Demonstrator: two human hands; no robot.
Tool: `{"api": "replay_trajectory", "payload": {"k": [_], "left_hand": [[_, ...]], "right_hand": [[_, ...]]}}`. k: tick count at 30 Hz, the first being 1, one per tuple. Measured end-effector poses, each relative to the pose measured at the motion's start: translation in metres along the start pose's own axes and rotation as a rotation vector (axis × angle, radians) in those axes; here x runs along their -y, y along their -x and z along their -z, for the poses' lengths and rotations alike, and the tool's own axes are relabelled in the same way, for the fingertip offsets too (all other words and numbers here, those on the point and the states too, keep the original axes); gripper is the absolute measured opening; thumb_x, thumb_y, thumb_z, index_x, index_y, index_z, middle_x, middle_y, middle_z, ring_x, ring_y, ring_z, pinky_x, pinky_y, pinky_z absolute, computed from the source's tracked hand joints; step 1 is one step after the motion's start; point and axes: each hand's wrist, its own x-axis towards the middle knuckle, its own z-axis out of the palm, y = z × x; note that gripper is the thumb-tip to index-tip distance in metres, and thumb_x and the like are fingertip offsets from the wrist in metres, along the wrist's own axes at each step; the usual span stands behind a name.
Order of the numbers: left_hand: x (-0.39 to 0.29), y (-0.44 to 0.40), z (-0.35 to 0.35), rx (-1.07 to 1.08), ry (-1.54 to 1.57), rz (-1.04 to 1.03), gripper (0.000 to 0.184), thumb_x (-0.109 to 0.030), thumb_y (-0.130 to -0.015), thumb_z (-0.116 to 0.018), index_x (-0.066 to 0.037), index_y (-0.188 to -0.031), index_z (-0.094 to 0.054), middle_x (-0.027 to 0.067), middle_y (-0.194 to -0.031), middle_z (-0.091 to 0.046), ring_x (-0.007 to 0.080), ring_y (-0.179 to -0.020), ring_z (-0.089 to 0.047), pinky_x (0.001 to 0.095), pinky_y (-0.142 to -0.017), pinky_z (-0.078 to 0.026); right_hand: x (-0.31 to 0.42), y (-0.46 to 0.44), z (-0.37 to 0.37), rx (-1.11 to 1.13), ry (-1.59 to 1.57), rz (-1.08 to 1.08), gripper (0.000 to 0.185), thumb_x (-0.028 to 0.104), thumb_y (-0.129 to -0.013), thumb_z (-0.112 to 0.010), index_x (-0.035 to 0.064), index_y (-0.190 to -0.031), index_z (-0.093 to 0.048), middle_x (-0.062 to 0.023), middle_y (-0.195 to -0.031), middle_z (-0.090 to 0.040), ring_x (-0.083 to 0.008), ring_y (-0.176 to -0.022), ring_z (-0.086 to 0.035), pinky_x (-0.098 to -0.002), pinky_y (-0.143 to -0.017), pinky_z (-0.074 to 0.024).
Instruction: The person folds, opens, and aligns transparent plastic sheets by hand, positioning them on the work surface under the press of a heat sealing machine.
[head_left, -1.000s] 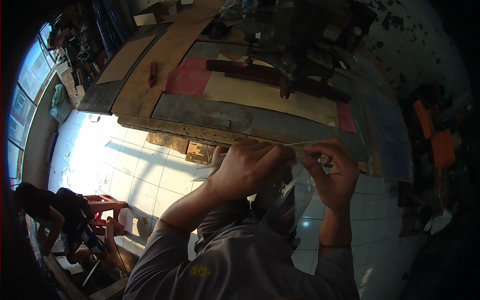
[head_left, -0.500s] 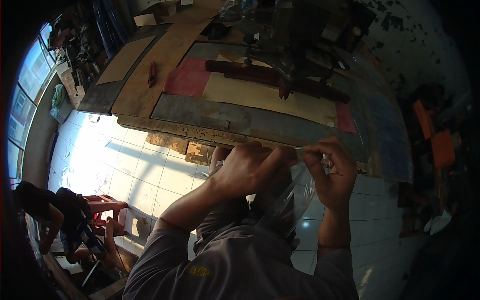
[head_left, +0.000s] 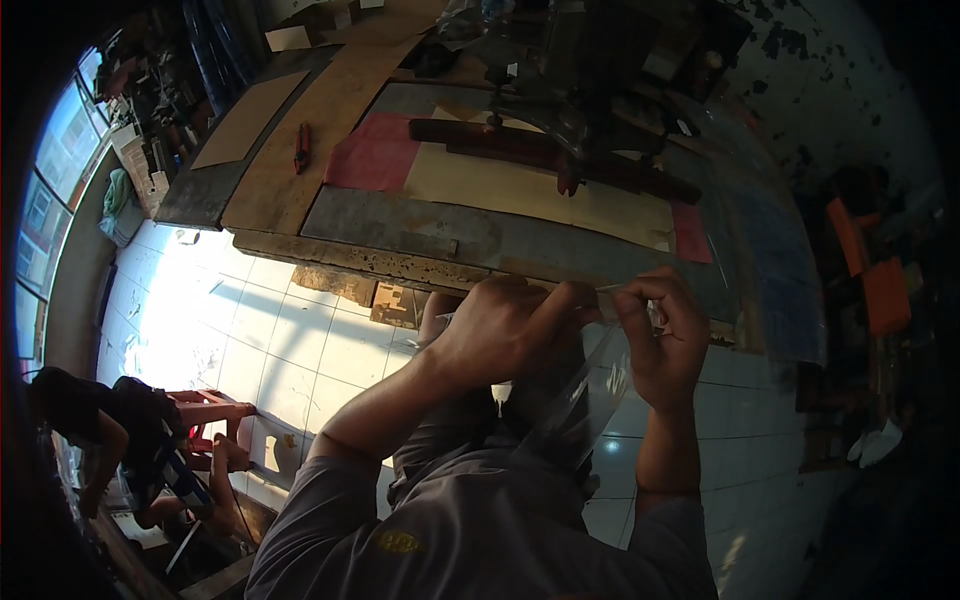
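Note:
A clear plastic sheet (head_left: 585,400) hangs between my hands, in front of my lap and close to the bench's front edge. My left hand (head_left: 505,335) is closed on its top edge, the fingers curled and the knuckles up. Facing it, my right hand (head_left: 660,335) pinches the same edge between thumb and forefinger. A small gap with a thin strip of plastic separates the two hands. Part of the sheet is hidden behind my left hand.
Beyond my hands is a workbench (head_left: 400,225) with a dark machine (head_left: 590,110), a long red-brown bar (head_left: 480,140), pink and yellow sheets (head_left: 500,185) and a red cutter (head_left: 302,148). At lower left, another person (head_left: 100,430) is beside a red stool (head_left: 215,408).
My right hand has shifted slightly up and left. The plastic below the hands has changed its folds. My left hand has barely moved and both hands still hold the sheet.

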Motion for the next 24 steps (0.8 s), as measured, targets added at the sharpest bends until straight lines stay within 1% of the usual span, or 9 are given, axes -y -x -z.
{"api": "replay_trajectory", "payload": {"k": [4, 7, 10, 13, 16, 17, 19, 21, 24], "left_hand": [[0.007, -0.005, -0.005, -0.073, 0.007, -0.016, 0.027, -0.016, -0.091, -0.078, -0.009, -0.112, -0.062, 0.0042, -0.074, -0.071, 0.0266, -0.063, -0.071, 0.0387, -0.055, -0.055], [0.006, -0.010, 0.017, 0.102, 0.042, 0.269, 0.022, -0.018, -0.089, -0.081, -0.010, -0.105, -0.068, 0.0037, -0.075, -0.071, 0.0274, -0.062, -0.071, 0.0385, -0.056, -0.055], [0.043, 0.000, 0.036, 0.175, -0.100, 0.159, 0.011, -0.016, -0.088, -0.081, -0.011, -0.094, -0.074, 0.0024, -0.079, -0.072, 0.0247, -0.068, -0.073, 0.0368, -0.060, -0.056], [0.063, -0.013, 0.055, 0.119, -0.099, 0.145, 0.005, -0.011, -0.088, -0.079, -0.009, -0.087, -0.075, 0.0019, -0.086, -0.074, 0.0206, -0.077, -0.075, 0.0344, -0.064, -0.056], [0.084, -0.028, 0.051, 0.004, -0.025, 0.193, 0.006, -0.009, -0.089, -0.078, -0.008, -0.085, -0.075, 0.0015, -0.091, -0.076, 0.0181, -0.082, -0.075, 0.0325, -0.066, -0.055], [0.094, -0.029, 0.045, -0.012, 0.038, 0.212, 0.012, -0.009, -0.089, -0.080, -0.007, -0.099, -0.074, 0.0037, -0.094, -0.078, 0.0154, -0.083, -0.075, 0.0302, -0.067, -0.055], [0.107, -0.026, 0.029, -0.006, 0.227, 0.461, 0.025, -0.008, -0.090, -0.081, -0.005, -0.112, -0.070, 0.0053, -0.094, -0.078, 0.0135, -0.086, -0.075, 0.0278, -0.070, -0.056], [0.119, -0.019, 0.011, -0.006, 0.399, 0.615, 0.046, -0.004, -0.090, -0.081, -0.003, -0.131, -0.060, 0.0066, -0.096, -0.077, 0.0100, -0.092, -0.073, 0.0254, -0.076, -0.057], [0.138, 0.002, -0.017, -0.090, 0.549, 0.548, 0.041, -0.003, -0.091, -0.080, -0.003, -0.128, -0.063, 0.0046, -0.100, -0.074, 0.0092, -0.093, -0.072, 0.0258, -0.080, -0.057]], "right_hand": [[-0.019, 0.002, 0.000, -0.042, 0.094, 0.048, 0.011, 0.008, -0.098, -0.069, 0.0004, -0.091, -0.065, -0.0067, -0.087, -0.065, -0.0137, -0.083, -0.060, -0.0308, -0.077, -0.0469], [-0.044, 0.002, 0.013, -0.216, -0.185, -0.069, 0.013, 0.012, -0.104, -0.062, 0.0010, -0.097, -0.062, -0.0070, -0.093, -0.064, -0.0145, -0.089, -0.061, -0.0337, -0.087, -0.0483], [-0.080, -0.009, 0.033, -0.394, -0.262, 0.014, 0.018, 0.018, -0.110, -0.056, 0.0011, -0.105, -0.059, -0.0075, -0.097, -0.064, -0.0155, -0.091, -0.061, -0.0363, -0.093, -0.0496], [-0.116, -0.012, 0.044, -0.508, -0.283, 0.038, 0.024, 0.024, -0.112, -0.052, 0.0010, -0.107, -0.057, -0.0078, -0.096, -0.063, -0.0159, -0.093, -0.062, -0.0376, -0.096, -0.0499], [-0.144, -0.007, 0.039, -0.526, -0.282, -0.037, 0.028, 0.030, -0.113, -0.053, 0.0028, -0.107, -0.058, -0.0065, -0.097, -0.064, -0.0149, -0.093, -0.062, -0.0356, -0.095, -0.0494], [-0.151, -0.006, 0.037, -0.498, -0.219, -0.111, 0.029, 0.031, -0.112, -0.053, 0.0035, -0.108, -0.058, -0.0057, -0.097, -0.064, -0.0143, -0.092, -0.062, -0.0347, -0.093, -0.0493], [-0.163, -0.001, 0.031, -0.440, -0.093, -0.258, 0.031, 0.035, -0.112, -0.054, 0.0049, -0.108, -0.059, -0.0041, -0.096, -0.064, -0.0132, -0.091, -0.062, -0.0328, -0.091, -0.0491], [-0.189, 0.011, 0.028, -0.392, -0.250, -0.389, 0.034, 0.039, -0.110, -0.058, 0.0056, -0.115, -0.062, -0.0018, -0.099, -0.062, -0.0117, -0.091, -0.061, -0.0304, -0.086, -0.0479], [-0.190, 0.014, 0.025, -0.358, -0.293, -0.480, 0.035, 0.041, -0.109, -0.060, 0.0068, -0.117, -0.064, 0.0005, -0.098, -0.062, -0.0102, -0.089, -0.060, -0.0289, -0.081, -0.0477]]}}
